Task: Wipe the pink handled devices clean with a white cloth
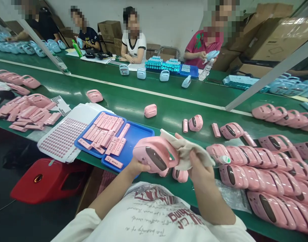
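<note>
A pink plastic housing (pixel 154 154) with a dark oval window and a handle loop is held up in front of my chest. My left hand (pixel 138 166) grips its lower left side, thumb on the front. My right hand (pixel 196 163) is closed on a white cloth (pixel 186 151), which lies against the handle end of the housing. Behind my left hand are two blue trays; the left tray (pixel 80 143) holds many small pink bars (pixel 103 129). Below the held housing, more pink housings (pixel 180 175) sit near the table edge.
Rows of pink housings (pixel 259 181) fill the right side. Sticker sheets (pixel 65 134) and a pile of pink parts (pixel 30 112) lie left. A red stool (pixel 50 181) stands below. Several people sit across the green table (pixel 123 97) among light blue housings (pixel 164 76).
</note>
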Available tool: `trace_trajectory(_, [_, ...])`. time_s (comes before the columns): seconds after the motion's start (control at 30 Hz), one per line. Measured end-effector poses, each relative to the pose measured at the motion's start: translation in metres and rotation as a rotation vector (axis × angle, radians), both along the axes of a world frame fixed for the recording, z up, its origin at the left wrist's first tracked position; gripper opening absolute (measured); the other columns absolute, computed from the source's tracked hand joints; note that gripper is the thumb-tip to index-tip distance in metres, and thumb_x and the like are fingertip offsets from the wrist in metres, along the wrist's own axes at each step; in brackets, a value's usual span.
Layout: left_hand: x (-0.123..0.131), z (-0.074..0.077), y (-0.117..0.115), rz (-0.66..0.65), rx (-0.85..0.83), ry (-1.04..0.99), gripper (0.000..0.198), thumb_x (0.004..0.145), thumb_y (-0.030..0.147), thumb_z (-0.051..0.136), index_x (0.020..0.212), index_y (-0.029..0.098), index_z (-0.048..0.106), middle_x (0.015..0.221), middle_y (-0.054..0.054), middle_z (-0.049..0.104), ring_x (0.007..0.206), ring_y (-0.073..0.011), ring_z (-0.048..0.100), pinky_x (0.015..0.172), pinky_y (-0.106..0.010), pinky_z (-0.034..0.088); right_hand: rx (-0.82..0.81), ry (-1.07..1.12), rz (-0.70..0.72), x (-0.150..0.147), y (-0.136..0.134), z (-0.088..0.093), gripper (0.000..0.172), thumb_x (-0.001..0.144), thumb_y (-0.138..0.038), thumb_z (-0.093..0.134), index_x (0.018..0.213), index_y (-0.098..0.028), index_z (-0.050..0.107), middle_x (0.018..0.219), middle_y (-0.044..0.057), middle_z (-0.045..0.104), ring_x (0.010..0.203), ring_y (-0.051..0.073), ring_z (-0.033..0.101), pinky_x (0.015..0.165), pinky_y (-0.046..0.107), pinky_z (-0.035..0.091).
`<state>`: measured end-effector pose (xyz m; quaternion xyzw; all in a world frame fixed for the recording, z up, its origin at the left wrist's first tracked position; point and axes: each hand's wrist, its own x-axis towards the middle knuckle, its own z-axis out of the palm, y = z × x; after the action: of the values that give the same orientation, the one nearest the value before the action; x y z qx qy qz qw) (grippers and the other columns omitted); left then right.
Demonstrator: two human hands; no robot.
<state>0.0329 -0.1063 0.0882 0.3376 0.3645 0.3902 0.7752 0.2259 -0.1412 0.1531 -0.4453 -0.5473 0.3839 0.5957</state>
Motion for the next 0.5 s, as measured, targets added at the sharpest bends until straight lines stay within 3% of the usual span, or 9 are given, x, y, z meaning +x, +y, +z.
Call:
trace_trajectory(0.13, [0.016,0.010,-0.005,0.128,0.118,-0.064,0.065,0.049,0.042,0.087,0.107,0.017,0.068,0.102,-0.010,0.073,0.106,-0.0385,0.064,0.094,-0.053,0.051,0.380,-0.574,-0.120,-0.015,-0.002,-0.027,0.049,0.097,-0.036,0.040,0.145,-0.026,0.039,0.147,0.009,0.046,0.141,0.029,0.035,0.115,0.054,0.032])
trace_trajectory(0.23, [0.022,0.013,-0.003,0.175,0.217,-0.047,0.068,0.060,0.037,0.083,0.122,0.019,0.061,0.121,-0.010,0.067,0.122,-0.0348,0.056,0.105,-0.047,0.045,0.446,-0.904,-0.230,-0.029,0.010,-0.038,0.061,0.097,-0.032,0.037,0.153,-0.015,0.019,0.151,0.017,0.038,0.146,0.031,0.022,0.116,0.059,0.021])
trace_trajectory(0.37, [0.022,0.011,0.002,0.239,0.302,0.021,0.066,0.067,0.035,0.079,0.128,0.019,0.057,0.130,-0.009,0.063,0.130,-0.0328,0.048,0.111,-0.043,0.038,0.440,-1.026,-0.120,-0.038,0.022,-0.031,0.069,0.096,-0.038,0.034,0.153,-0.007,0.010,0.152,0.022,0.034,0.146,0.032,0.021,0.115,0.058,0.025])
trace_trajectory(0.5, [0.019,0.012,0.006,0.306,0.253,0.013,0.059,0.073,0.037,0.074,0.127,0.017,0.057,0.127,-0.010,0.064,0.124,-0.0324,0.054,0.106,-0.044,0.043,0.522,-0.988,-0.051,-0.040,0.011,-0.028,0.068,0.094,-0.026,0.039,0.153,-0.009,0.009,0.152,0.020,0.034,0.146,0.030,0.021,0.114,0.053,0.033])
